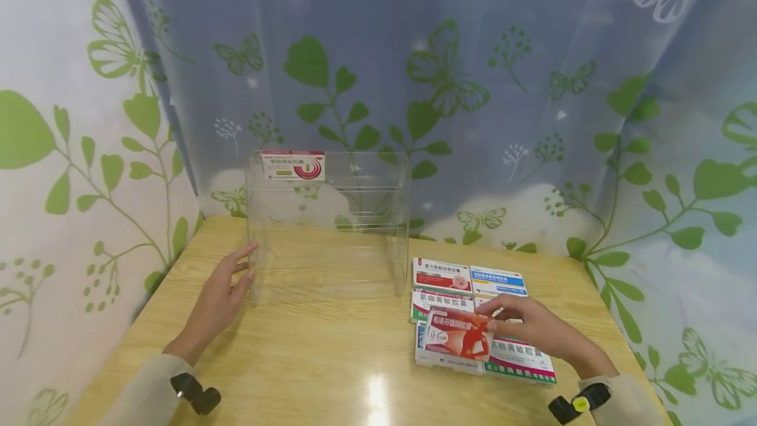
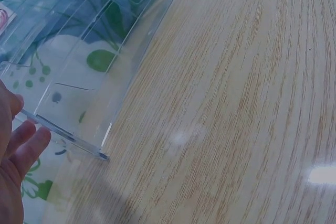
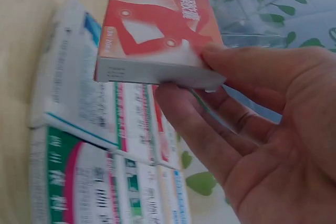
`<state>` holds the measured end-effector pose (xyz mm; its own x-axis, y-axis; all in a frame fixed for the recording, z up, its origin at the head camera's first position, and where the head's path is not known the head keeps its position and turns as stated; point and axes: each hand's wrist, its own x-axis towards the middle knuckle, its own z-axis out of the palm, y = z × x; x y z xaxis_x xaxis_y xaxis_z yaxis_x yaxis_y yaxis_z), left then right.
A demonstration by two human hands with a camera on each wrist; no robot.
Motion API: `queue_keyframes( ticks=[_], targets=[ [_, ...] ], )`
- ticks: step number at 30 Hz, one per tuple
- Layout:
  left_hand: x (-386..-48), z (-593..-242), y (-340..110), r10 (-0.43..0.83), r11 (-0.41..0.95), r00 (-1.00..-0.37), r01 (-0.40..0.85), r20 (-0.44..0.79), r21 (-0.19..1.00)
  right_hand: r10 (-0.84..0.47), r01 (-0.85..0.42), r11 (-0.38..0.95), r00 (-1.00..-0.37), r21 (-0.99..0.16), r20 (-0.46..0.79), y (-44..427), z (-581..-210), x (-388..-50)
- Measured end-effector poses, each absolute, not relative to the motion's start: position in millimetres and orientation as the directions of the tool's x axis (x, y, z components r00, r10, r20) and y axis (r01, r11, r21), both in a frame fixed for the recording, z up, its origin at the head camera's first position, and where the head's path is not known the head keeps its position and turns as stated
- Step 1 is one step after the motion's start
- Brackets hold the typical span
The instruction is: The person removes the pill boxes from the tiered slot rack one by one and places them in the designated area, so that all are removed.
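Note:
A clear plastic display rack [image 1: 400, 242] with stepped shelves stands towards the back of the table. My left hand [image 1: 220, 294] is at its left side panel, and in the left wrist view the panel's edge [image 2: 68, 135] lies between thumb and fingers. One white and red medicine box [image 1: 292, 167] sits on the rack's top shelf at the left. My right hand [image 1: 535, 326] pinches a red-orange medicine box [image 3: 157, 30] by one end, between thumb and fingers. This box is tilted above other medicine boxes [image 1: 520, 360] laid out in rows.
Those rows, right of the rack, include a red and white box [image 1: 442, 275] and a blue and white box [image 1: 499, 280] at the back. The wooden table [image 1: 307, 360] meets a patterned curtain [image 1: 367, 71] behind the rack and at both sides.

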<state>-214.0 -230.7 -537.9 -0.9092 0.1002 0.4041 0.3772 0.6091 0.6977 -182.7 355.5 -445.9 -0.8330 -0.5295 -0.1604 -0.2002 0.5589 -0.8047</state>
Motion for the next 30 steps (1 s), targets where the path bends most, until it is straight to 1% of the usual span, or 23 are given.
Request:
queue_keyframes(
  ticks=[2,5,10,14,25,30],
  targets=[
    [-213.7,-537.7,-231.3,0.102,0.608,-0.909,0.378,0.403,0.699,-0.573,-0.173,0.53,-0.795,-0.83,-0.2,356.2,-453.8,-175.0],
    [-213.1,-536.4,-232.0,0.105,0.606,-0.907,0.383,0.407,0.697,-0.624,-0.187,0.5,-0.755,-0.846,-0.202,356.0,-467.1,-164.6],
    [-213.0,-535.6,-231.8,0.104,0.607,-0.91,0.378,0.401,0.699,-0.658,-0.201,0.471,-0.729,-0.859,-0.19,355.1,-485.3,-154.4],
    [-213.1,-536.2,-231.4,0.102,0.615,-0.913,0.369,0.394,0.697,-0.652,-0.197,0.47,-0.734,-0.86,-0.188,354.2,-493.2,-148.9],
    [-212.8,-536.6,-230.9,0.102,0.613,-0.91,0.375,0.401,0.695,-0.637,-0.323,0.536,-0.761,-0.78,-0.122,348.5,-502.2,-143.2],
    [-213.5,-536.2,-230.9,0.102,0.615,-0.908,0.378,0.405,0.692,-0.631,-0.3,0.54,-0.762,-0.786,-0.143,347.7,-503.4,-144.0]
  ],
)
